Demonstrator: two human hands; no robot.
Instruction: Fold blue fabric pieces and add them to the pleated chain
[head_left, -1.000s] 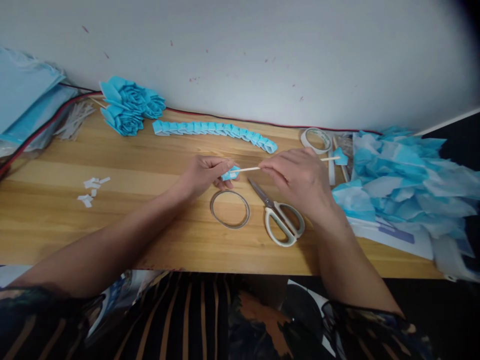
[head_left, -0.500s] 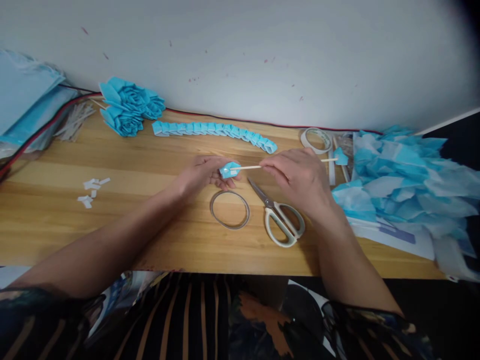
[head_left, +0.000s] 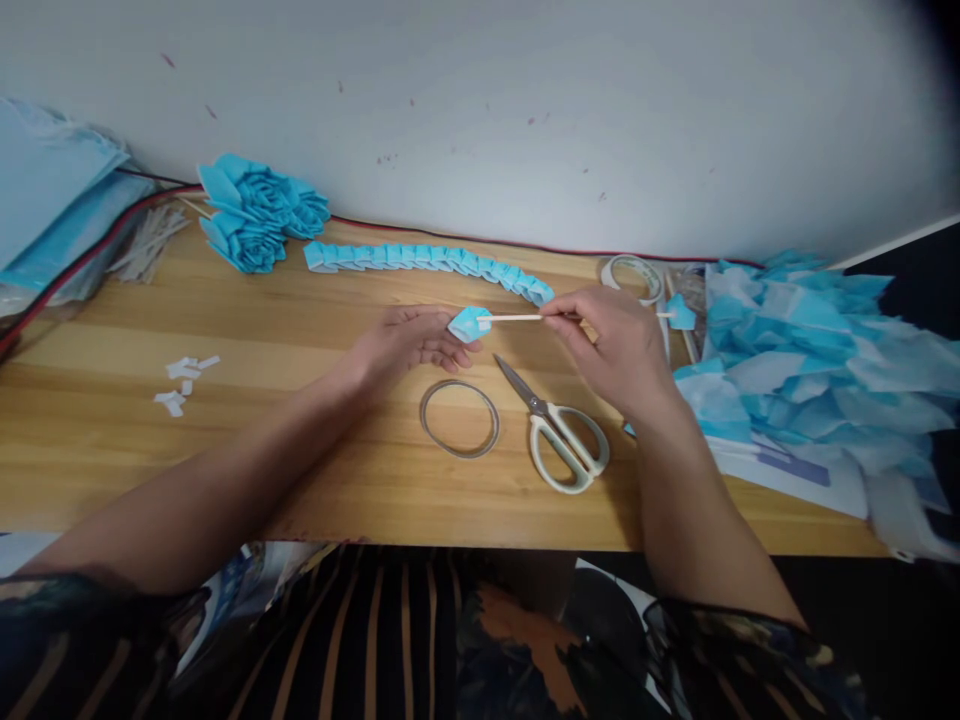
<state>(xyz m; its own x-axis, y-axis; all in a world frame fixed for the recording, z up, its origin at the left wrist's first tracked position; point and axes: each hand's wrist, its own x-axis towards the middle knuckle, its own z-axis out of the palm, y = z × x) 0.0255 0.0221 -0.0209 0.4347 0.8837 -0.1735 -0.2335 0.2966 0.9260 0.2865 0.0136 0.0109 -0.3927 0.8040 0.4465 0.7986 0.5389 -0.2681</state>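
Note:
My right hand (head_left: 615,345) pinches a thin wooden stick (head_left: 514,318) that lies level above the wooden table (head_left: 262,440). A small folded blue paper piece (head_left: 469,323) sits on the stick's left end. My left hand (head_left: 409,345) rests just left of that piece, fingers loosely spread and touching it from below. Beneath the hands lie a tape ring (head_left: 459,418) and white-handled scissors (head_left: 559,430).
A strip of folded blue paper pieces (head_left: 427,262) runs along the back, with blue paper roses (head_left: 259,210) at its left. A tape roll (head_left: 634,278) and a heap of blue tissue (head_left: 810,350) lie at the right. White scraps (head_left: 180,380) lie at the left.
My right hand has lifted and drawn the stick rightward and up. The blue piece has come out of my left hand's pinch, and that hand has opened.

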